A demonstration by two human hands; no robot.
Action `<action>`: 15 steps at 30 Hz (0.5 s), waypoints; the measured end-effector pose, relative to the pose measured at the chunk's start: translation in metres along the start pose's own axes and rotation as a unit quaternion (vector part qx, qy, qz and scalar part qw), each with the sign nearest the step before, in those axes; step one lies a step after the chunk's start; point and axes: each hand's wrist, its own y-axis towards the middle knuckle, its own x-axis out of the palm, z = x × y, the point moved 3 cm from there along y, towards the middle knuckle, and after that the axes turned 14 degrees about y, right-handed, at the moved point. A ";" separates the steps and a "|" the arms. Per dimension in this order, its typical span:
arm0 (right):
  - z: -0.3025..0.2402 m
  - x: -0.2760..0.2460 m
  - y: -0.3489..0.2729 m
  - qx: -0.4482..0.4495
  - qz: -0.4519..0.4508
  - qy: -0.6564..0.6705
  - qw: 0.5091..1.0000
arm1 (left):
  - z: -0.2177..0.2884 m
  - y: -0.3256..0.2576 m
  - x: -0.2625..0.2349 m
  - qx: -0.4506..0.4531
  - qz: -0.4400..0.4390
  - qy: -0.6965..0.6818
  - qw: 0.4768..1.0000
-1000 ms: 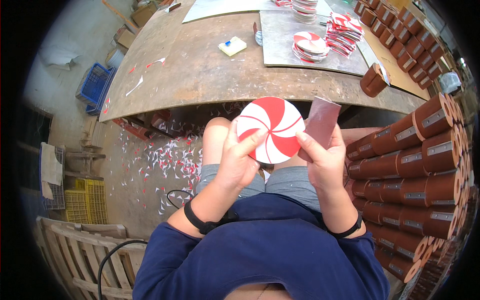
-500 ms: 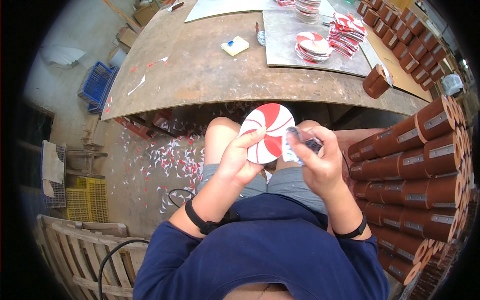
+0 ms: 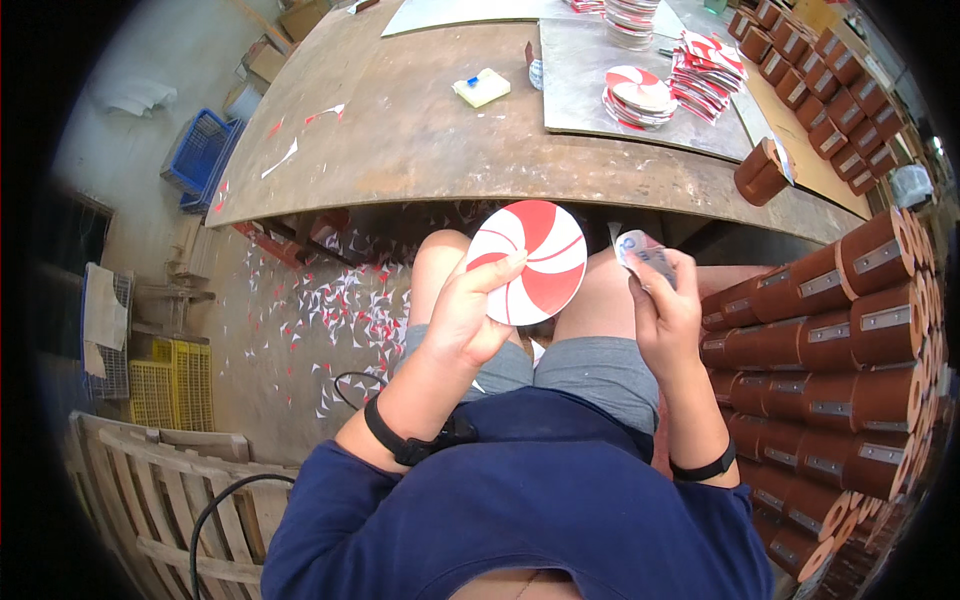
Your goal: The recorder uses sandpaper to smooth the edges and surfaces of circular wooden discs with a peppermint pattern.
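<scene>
My left hand (image 3: 468, 318) holds a round red-and-white swirl disc (image 3: 535, 258) up over my lap, thumb on its left edge. My right hand (image 3: 662, 310) is apart from the disc, to its right, and pinches a crumpled clear film piece (image 3: 642, 251). Both hands are over my knees, just in front of the brown worktable (image 3: 400, 130).
On the table lie a grey board (image 3: 600, 60) with stacks of swirl discs (image 3: 638, 92), a yellow sponge (image 3: 481, 87) and a brown cylinder (image 3: 760, 172). Stacked brown cylinders (image 3: 860, 330) fill the right side. Red and white paper scraps (image 3: 330, 310) litter the floor; crates and a wooden pallet stand left.
My right hand pulled the film off the disc and drew away to the right, crumpling it. The left hand keeps the disc, now fully uncovered.
</scene>
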 end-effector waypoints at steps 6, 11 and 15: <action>-0.033 0.012 0.004 -0.152 -0.023 -0.006 0.988 | -0.002 0.002 0.004 -0.007 -0.016 0.027 0.999; -0.030 0.010 0.005 -0.092 0.048 -0.025 0.994 | -0.003 0.005 0.003 -0.028 0.005 -0.002 1.000; -0.045 0.027 -0.004 -0.155 0.004 -0.013 0.988 | -0.003 0.006 0.001 -0.027 -0.022 0.014 0.999</action>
